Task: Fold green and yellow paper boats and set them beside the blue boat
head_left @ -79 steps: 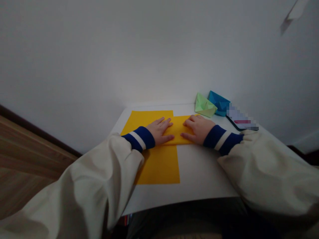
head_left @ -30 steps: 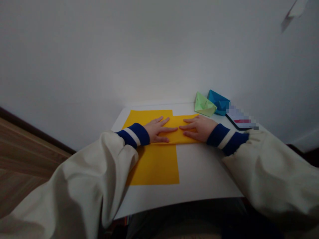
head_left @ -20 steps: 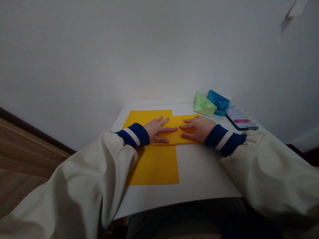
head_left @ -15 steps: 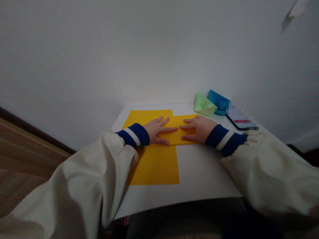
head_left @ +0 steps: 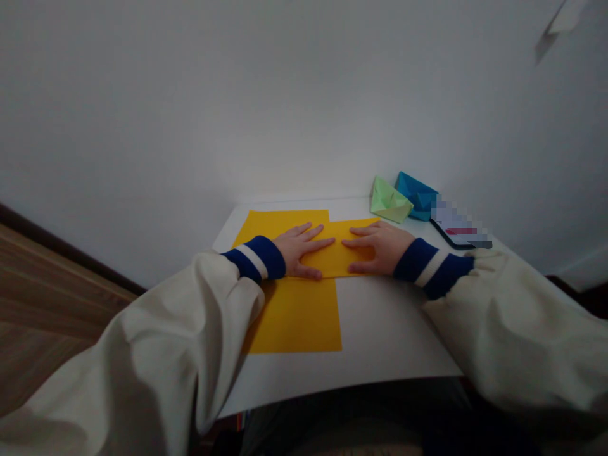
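Note:
A folded yellow sheet of paper lies crosswise on top of a larger flat yellow sheet. My left hand rests palm down on the left part of the folded paper, fingers spread. From the right, my right hand lies flat on the other end, its fingers apart and pointing left. A small gap separates the two hands' fingertips. The folded paper's near edge runs straight beneath both thumbs. My left hand and sleeve cover part of both sheets.
A light green folded paper piece and a blue one stand at the back right of the white table. Beside them lies a phone with a blurred screen. A wall rises behind; wooden furniture is at left.
Both hands stay flat on the folded yellow paper. My left fingertips have drawn back very slightly to the left; the right thumb has shifted a little. The sheets have not moved noticeably.

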Demonstrator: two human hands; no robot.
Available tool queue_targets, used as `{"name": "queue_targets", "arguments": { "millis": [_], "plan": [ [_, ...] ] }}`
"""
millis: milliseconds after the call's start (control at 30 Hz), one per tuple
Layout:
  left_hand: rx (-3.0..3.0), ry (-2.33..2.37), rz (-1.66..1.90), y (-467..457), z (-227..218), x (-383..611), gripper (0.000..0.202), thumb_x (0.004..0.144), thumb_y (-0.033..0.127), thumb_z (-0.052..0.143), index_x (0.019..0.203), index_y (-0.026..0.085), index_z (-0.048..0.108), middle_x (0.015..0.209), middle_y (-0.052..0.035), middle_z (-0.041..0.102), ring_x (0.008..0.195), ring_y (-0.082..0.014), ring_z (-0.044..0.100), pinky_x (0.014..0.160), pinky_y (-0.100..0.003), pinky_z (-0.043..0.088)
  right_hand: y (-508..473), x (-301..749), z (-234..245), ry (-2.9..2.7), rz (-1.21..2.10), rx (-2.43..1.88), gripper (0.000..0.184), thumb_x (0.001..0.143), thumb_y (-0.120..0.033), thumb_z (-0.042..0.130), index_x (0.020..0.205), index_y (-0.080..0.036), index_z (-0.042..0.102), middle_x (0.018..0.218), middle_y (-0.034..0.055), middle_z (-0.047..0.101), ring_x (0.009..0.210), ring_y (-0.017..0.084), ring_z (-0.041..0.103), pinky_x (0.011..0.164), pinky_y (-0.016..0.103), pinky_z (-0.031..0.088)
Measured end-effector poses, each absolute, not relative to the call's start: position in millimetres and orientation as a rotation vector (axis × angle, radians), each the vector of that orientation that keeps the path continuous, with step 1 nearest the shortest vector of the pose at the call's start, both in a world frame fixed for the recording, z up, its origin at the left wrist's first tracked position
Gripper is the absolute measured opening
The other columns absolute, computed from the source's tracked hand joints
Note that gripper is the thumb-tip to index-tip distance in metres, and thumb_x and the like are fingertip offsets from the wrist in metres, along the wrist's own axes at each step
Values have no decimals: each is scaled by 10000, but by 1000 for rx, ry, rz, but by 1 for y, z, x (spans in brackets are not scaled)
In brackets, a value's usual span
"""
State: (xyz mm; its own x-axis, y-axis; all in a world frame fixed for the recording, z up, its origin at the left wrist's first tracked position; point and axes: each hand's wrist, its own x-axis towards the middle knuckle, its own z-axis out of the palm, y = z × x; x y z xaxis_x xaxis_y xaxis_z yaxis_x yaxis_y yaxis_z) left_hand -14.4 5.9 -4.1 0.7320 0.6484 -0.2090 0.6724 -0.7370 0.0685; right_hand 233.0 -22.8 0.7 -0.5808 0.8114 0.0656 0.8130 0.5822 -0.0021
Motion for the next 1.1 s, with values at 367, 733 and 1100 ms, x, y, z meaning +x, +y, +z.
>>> {"name": "queue_targets", "arguments": {
  "millis": [367,733,1100],
  "plan": [
    [2808,1120,-234,2,-3,-16,1002,687,730,479,1449,200,100,1514,-121,60,1372,-353,68,1091,-477,119,-23,235,0,-2760,-41,-1339,769,677,-773,422,1266,-290,530,1323,109,503,1170,309,476,981,461,322],
    [2786,1202,-270,0,-2,-19,1064,620,774,509,1447,230,117,1511,-147,47,1362,-396,61,1062,-560,127,-22,238,-1,-2762,-27,-1314,787,667,-781,422,1270,-286,527,1320,127,501,1181,317,465,966,469,342],
    [2757,1263,-268,0,-4,-24,1112,573,795,531,1447,253,105,1511,-150,39,1353,-422,62,1040,-609,112,-14,249,-8,-2786,26,-1252,795,651,-710,548,1307,-266,482,1376,113,440,1245,311,410,1035,464,290]
  ]
}}
